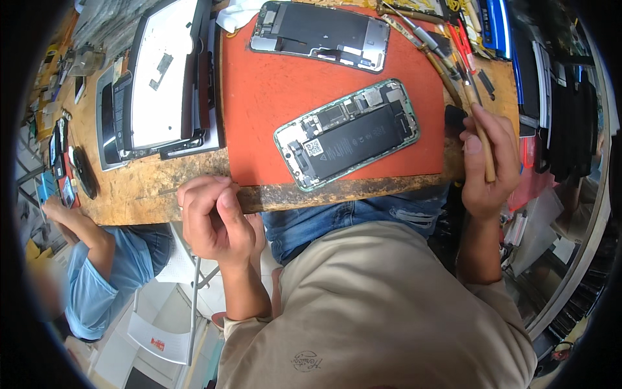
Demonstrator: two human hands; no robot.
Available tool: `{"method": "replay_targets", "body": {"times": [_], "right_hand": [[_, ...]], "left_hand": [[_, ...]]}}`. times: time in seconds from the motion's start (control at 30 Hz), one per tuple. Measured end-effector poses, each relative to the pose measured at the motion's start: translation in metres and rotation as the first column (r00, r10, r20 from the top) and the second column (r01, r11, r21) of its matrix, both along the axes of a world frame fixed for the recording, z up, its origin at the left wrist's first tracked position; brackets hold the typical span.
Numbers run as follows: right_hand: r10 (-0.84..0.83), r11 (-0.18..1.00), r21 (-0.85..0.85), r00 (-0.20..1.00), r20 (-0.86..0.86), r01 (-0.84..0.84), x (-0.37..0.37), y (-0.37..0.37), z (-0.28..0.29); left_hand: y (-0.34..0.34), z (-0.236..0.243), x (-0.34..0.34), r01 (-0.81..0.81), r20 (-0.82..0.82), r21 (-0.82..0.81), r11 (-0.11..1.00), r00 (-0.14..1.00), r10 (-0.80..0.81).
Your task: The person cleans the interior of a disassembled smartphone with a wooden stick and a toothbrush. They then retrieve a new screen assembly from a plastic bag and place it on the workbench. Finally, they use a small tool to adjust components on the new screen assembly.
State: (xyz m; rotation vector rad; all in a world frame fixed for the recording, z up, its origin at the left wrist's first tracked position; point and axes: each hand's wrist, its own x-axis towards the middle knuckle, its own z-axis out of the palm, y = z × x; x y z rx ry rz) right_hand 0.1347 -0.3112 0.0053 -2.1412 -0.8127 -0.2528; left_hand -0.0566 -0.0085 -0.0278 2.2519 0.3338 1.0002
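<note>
My right hand [491,155] is wrapped round a slim wooden-handled tool [481,136], held upright by the right edge of the orange mat. Its upper end overlaps other tools, so I cannot make out the tip. My left hand [217,217] rests at the table's front edge with its fingers loosely curled and nothing seen in them. Between the hands, an opened phone [350,133] with a green frame lies tilted on the mat, its black battery and circuit board bare. Beyond it lies a detached phone screen [321,35], inner side up.
The orange mat [259,129] covers the middle of the wooden table [155,188]. A stack of devices with a white panel [162,71] stands left. Several screwdrivers and brushes [427,45] lie at the far right. A co-worker's arm [84,227] is at the left.
</note>
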Motion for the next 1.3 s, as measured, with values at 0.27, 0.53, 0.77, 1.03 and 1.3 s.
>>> {"method": "replay_targets", "body": {"times": [0.27, 0.53, 0.77, 1.03, 1.3], "right_hand": [[0.024, 0.996, -0.092, 0.993, 0.117, -0.014, 0.002, 0.003, -0.019], [0.358, 0.916, 0.355, 0.776, -0.520, -0.185, -0.017, 0.035, 0.025], [0.529, 0.846, 0.281, 0.650, -0.546, -0.453, -0.008, 0.069, 0.024], [0.591, 0.798, 0.308, 0.576, -0.565, -0.518, 0.007, 0.069, 0.026], [0.624, 0.772, 0.318, 0.564, -0.541, -0.550, 0.014, 0.071, 0.023]], "left_hand": [[0.003, 0.001, 0.005, 0.018, -0.112, 0.168, 0.986, 0.994, 0.001], [0.001, 0.015, 0.010, 0.231, -0.254, 0.085, 0.969, 0.946, -0.203], [-0.002, 0.015, 0.018, 0.294, -0.313, 0.072, 0.953, 0.914, -0.258], [-0.001, 0.016, 0.018, 0.307, -0.356, 0.098, 0.947, 0.899, -0.255], [-0.001, 0.018, 0.018, 0.313, -0.373, 0.102, 0.944, 0.892, -0.255]]}}
